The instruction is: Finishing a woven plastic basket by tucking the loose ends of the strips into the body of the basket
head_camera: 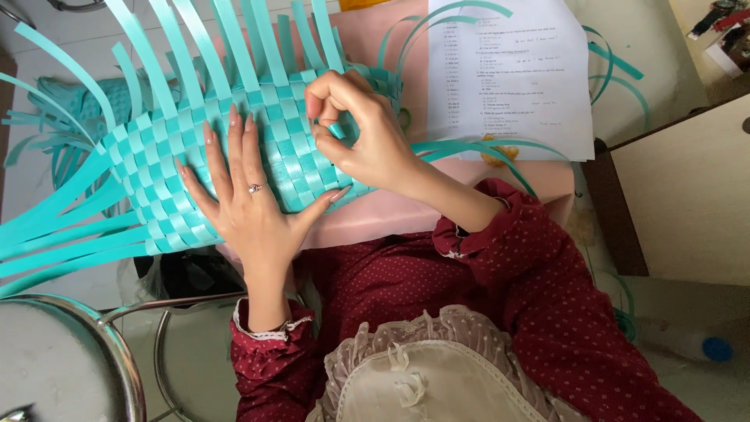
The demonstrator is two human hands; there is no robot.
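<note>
A woven mat [234, 148] of glossy turquoise plastic strips lies on a pink board [406, 211], which serves as the landmark here; the mat covers the board's left half and hangs past its left edge. Its middle is a tight checker weave, while loose strip ends [55, 227] fan out to the left of the board and more stand up along the mat's far edge. The left hand [246, 195] lies flat on the weave with fingers spread apart, pressing it down, a ring on one finger. The right hand [355, 133] sits at the mat's right edge, above the board's middle, its thumb and fingers pinched together on a single turquoise strip [337, 129]. On the far right part of the board rests a printed sheet of paper [508, 78], with curled spare strips crossing it. Near the board's lower left stands a metal stool [70, 359]. The person's dark red dotted sleeves [500, 250] cover the board's near edge.
</note>
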